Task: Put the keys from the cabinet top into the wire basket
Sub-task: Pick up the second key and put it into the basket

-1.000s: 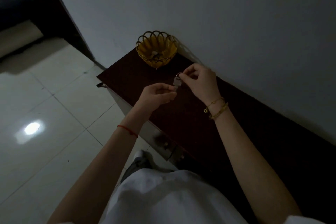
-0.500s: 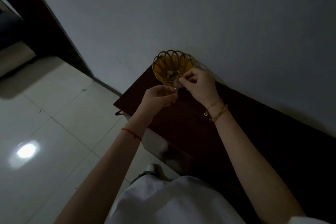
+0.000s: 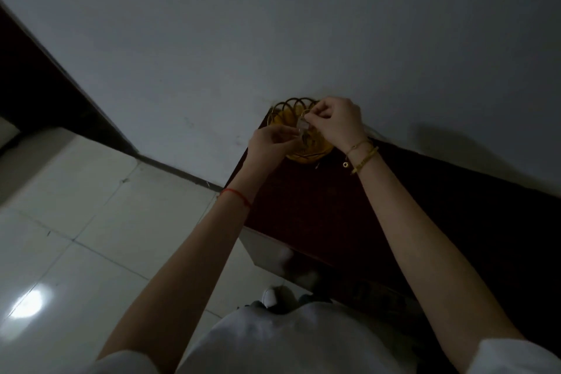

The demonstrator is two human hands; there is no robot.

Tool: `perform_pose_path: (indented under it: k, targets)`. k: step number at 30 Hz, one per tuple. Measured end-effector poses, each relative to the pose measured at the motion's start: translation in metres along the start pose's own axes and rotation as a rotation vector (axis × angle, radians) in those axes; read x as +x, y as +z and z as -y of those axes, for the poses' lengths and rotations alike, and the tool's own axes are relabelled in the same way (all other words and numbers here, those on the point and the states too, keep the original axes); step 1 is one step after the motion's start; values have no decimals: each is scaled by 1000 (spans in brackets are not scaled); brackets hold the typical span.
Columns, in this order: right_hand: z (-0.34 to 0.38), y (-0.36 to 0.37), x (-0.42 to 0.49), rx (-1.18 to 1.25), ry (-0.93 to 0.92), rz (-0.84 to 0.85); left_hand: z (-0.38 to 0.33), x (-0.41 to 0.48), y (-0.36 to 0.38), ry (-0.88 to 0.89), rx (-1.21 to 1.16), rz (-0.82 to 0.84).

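At lower frame our white shirt (image 3: 291,340) and forearms lead up to the dark red-brown wooden cabinet top (image 3: 334,209). Risk, as we judge it: letting go off-centre drops the small silver keys (image 3: 302,125) outside the rim. Right hand (image 3: 340,123) pinches them closed; left hand (image 3: 270,143) is half curled, fingertips at them, contact unclear. Keys hang over the yellow scalloped wire basket (image 3: 306,150), upper centre, by the wall.
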State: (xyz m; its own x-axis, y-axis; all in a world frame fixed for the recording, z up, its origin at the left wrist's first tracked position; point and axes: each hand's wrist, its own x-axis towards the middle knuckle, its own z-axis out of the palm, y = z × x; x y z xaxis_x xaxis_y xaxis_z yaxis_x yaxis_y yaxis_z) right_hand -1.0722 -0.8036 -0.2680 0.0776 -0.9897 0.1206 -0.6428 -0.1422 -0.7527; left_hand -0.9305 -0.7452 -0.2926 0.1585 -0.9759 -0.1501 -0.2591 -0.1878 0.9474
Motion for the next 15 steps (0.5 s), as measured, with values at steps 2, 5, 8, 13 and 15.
perform_pose_path:
  k: [2,5,8,13,15]
  targets:
    - [-2,5,10,-29,21,13,3,12,0,9,61,-8]
    - [-8,12,23,-61,52,42,8,29,0,39,192,-28]
    - [-16,19,34,-87,85,67,10,42,3,57,294,-30]
    - [-33,29,48,-164,116,112,7,58,9,109,464,-37]
    - [-39,32,51,-203,129,141,7,62,8,136,489,-44]
